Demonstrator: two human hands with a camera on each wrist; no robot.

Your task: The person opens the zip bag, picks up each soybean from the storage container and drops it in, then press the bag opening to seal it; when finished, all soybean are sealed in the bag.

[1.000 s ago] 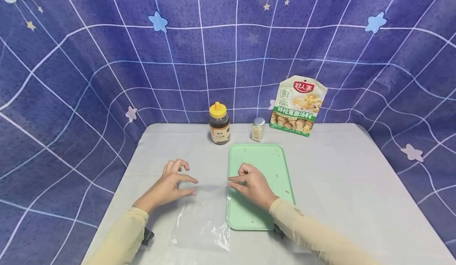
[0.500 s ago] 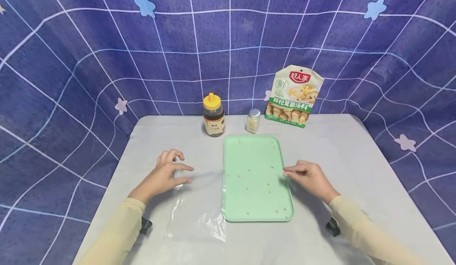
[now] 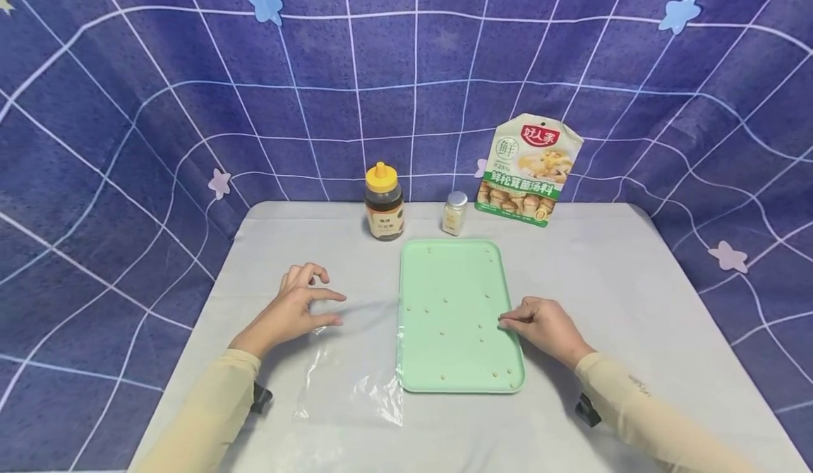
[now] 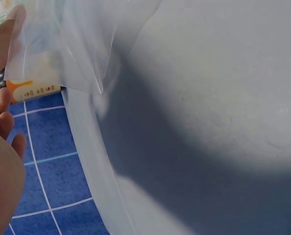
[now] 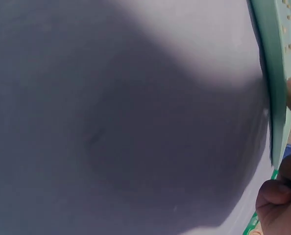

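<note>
White tabletop [image 3: 610,268], green tray [image 3: 457,268]; blue cloth [image 3: 381,49]

A yellow-capped bottle [image 3: 384,212] stands near a small silver-lidded jar [image 3: 454,216]. A packet [image 3: 528,171] stands before the blue gridded curtain [image 3: 324,56].

Tray [image 3: 457,272] mid-table [image 3: 610,268], small bits [image 3: 509,371] scattered in it. From tray centre: bottle [image 3: 384,220] at 11 o'clock, jar [image 3: 454,219] at 12, pouch [image 3: 527,169] at 1, all along far table edge. Curtain [image 3: 444,49] behind. Bag [image 3: 352,381] at 8, its side at tray's rim. Left hand [image 3: 288,314] at 9, at bag's 10 o'clock corner. Right hand [image 3: 551,328] at 3, fingertips at rim.
</note>
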